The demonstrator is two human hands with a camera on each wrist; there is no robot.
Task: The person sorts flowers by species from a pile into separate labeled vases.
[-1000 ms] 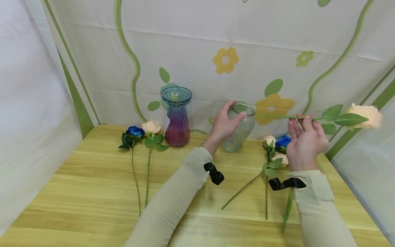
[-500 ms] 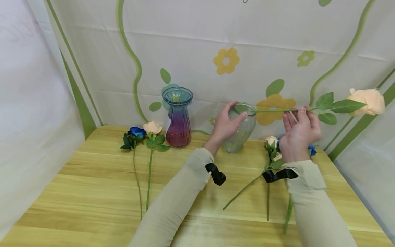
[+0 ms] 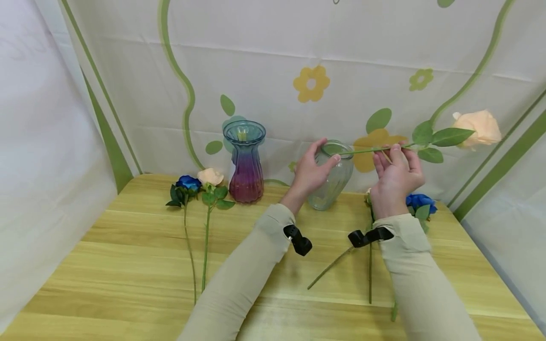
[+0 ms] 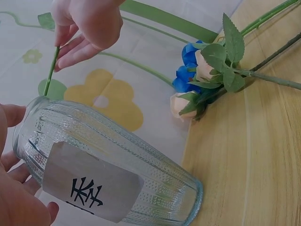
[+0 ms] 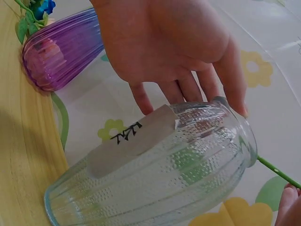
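Left hand (image 3: 311,169) holds the vase (image 3: 330,185) (right hand (image 3: 396,179) pinches a rose (image 3: 479,128), stem (image 3: 366,151) at rim (image 5: 250,143)).

Head view bright; wrist views dimmer (pale sheen on tabletop (image 3: 281,305)).

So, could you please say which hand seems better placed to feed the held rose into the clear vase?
Probably the right hand: it pinches the peach rose by its stem, tip at the rim of the clear vase, which the left hand holds.
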